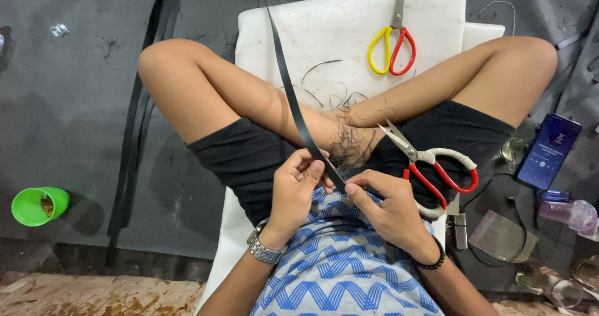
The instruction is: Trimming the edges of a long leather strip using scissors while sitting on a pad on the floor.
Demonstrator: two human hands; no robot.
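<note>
I sit cross-legged on a white cushion. My left hand and my right hand both pinch the near end of a long thin black strip that runs away from me over my left leg. A pair of red-handled scissors, one loop wrapped in white, rests open on my right thigh just beside my right hand. Fine black shavings lie in my lap between my legs.
Yellow-and-red scissors lie on the cushion ahead. More black strips lie on the dark mat at left, near a green cup. At right are a phone, a small purple bottle, glass jars and a clear pouch.
</note>
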